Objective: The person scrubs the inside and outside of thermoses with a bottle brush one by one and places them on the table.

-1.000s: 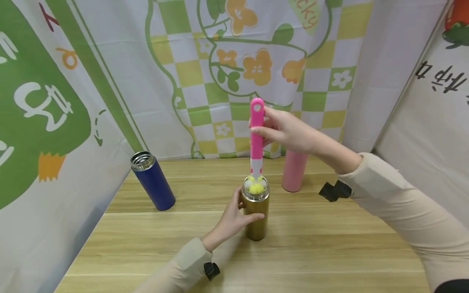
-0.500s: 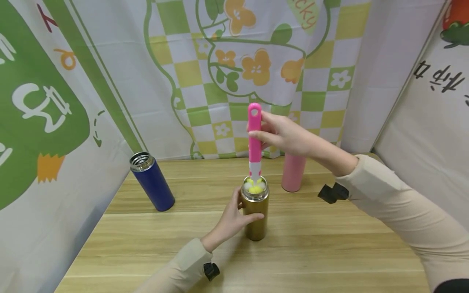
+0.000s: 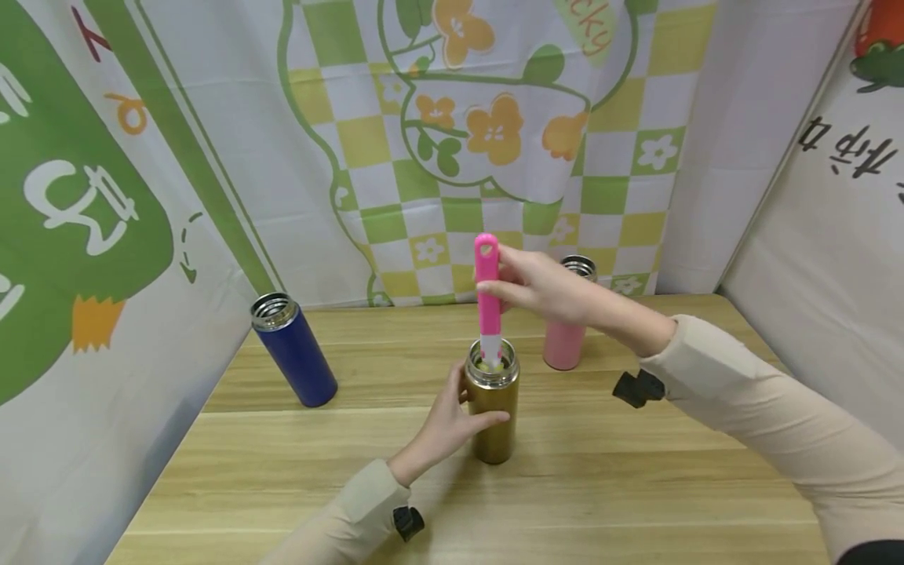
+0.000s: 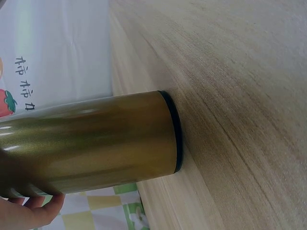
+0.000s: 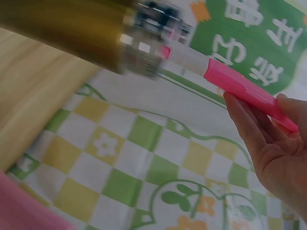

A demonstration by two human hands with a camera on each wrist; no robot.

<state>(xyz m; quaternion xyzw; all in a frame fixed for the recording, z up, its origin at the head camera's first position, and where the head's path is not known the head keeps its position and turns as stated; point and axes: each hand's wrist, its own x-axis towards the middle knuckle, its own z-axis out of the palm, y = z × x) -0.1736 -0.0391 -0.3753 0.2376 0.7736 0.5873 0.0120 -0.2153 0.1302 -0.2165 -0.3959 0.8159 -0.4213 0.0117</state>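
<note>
A gold bottle (image 3: 493,428) with a bare steel neck stands upright on the table. My left hand (image 3: 452,424) grips its side, thumb across the front and fingers behind; several fingertips show along its edge in the left wrist view. My right hand (image 3: 540,289) pinches the pink handle of a bottle brush (image 3: 487,306) straight above the opening. The brush head is down inside the neck, with only a bit of yellow sponge visible. In the right wrist view the white shaft of the brush (image 5: 192,62) enters the blurred steel mouth of the bottle (image 5: 91,31).
An uncapped blue bottle (image 3: 300,357) stands to the left on the wooden table (image 3: 600,486). Behind my right hand stands an uncapped pink bottle (image 3: 563,341), partly hidden by the forearm. A patterned curtain (image 3: 395,212) closes off the back.
My right hand has lowered the bottle brush, so its yellow and white sponge head has sunk from the rim into the gold bottle. The left hand and the bottle have stayed in place.
</note>
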